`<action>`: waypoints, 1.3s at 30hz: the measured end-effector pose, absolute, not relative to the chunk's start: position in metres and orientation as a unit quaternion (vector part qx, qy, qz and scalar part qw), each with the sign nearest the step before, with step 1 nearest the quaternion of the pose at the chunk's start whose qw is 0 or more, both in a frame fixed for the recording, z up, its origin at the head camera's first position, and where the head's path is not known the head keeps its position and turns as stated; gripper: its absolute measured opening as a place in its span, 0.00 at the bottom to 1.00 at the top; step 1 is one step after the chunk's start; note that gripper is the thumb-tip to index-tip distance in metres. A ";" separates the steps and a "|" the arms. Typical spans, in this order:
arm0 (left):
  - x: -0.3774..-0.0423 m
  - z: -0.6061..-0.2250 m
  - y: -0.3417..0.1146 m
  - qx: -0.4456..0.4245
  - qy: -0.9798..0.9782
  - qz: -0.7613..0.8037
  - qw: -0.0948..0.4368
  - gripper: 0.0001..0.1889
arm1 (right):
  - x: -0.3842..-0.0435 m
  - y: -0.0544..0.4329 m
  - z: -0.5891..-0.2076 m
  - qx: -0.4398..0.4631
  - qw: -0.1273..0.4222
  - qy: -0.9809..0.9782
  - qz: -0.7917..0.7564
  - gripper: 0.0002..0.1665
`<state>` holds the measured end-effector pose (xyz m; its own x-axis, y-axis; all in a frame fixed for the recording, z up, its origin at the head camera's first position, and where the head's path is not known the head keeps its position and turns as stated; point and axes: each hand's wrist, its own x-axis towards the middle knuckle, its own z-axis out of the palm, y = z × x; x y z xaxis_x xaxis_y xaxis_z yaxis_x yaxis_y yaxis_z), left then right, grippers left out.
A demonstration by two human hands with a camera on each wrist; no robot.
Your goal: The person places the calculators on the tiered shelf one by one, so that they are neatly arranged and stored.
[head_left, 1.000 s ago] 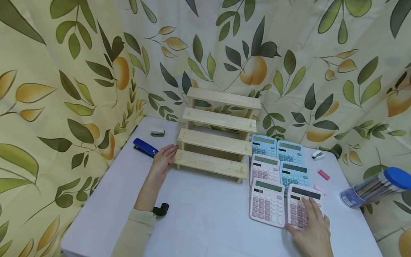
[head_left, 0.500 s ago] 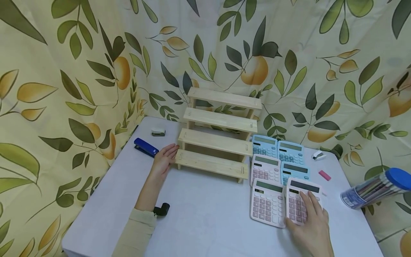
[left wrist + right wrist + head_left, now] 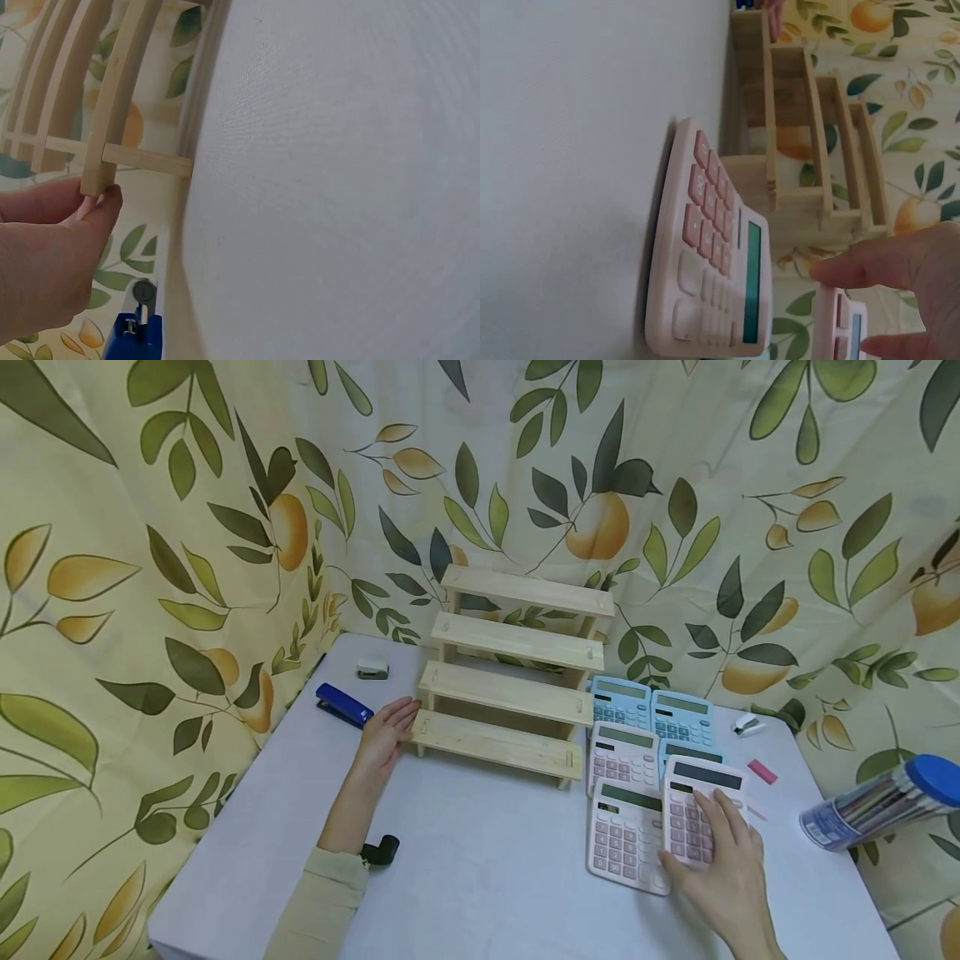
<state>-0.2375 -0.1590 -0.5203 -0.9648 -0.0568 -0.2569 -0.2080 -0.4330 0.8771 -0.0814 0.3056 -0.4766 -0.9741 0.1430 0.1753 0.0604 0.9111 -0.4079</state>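
My left hand (image 3: 386,735) pinches the left end of the lowest board of a four-step style wooden display rack (image 3: 495,745). In the left wrist view, fingers lie on one side of that board end (image 3: 97,176) and the thumb on the other. At right, my right hand (image 3: 723,877) grips a pink calculator (image 3: 686,822), thumb at its left edge and fingers over the keys. It overlaps a blue calculator (image 3: 693,752) behind it. Beside it lies another pink calculator (image 3: 624,847), large in the right wrist view. Another pink one (image 3: 622,756) lies behind.
Two blue calculators (image 3: 618,697) lie at the back, right of the rack. A blue stapler (image 3: 345,706) and a small white-and-dark object (image 3: 372,670) sit left. Rightward are a small stapler-like item (image 3: 747,725), a pink eraser-like block (image 3: 762,772) and a blue-lidded pen jar (image 3: 832,822).
My right hand has moved the pink calculator away from me, raised a little, so it now covers more of the blue one behind. My left hand stays on the rack.
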 end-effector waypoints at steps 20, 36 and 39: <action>-0.234 -0.522 -0.157 -0.113 0.526 0.842 0.042 0.40 | -0.096 0.286 -0.449 0.000 0.137 -0.961 0.241 0.63; -0.232 -0.518 -0.158 -0.100 0.525 0.844 0.033 0.39 | -0.116 0.270 -0.430 0.036 0.184 -0.947 0.260 0.59; -0.232 -0.519 -0.157 -0.098 0.523 0.846 0.034 0.39 | -0.120 0.268 -0.428 0.046 0.192 -0.945 0.262 0.59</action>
<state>-0.2319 -0.1572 -0.5188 -0.9784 -0.0453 -0.2016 -0.1601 -0.4510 0.8781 -0.1198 0.2679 -0.4280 -0.9220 0.0131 0.3871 -0.1882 0.8584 -0.4773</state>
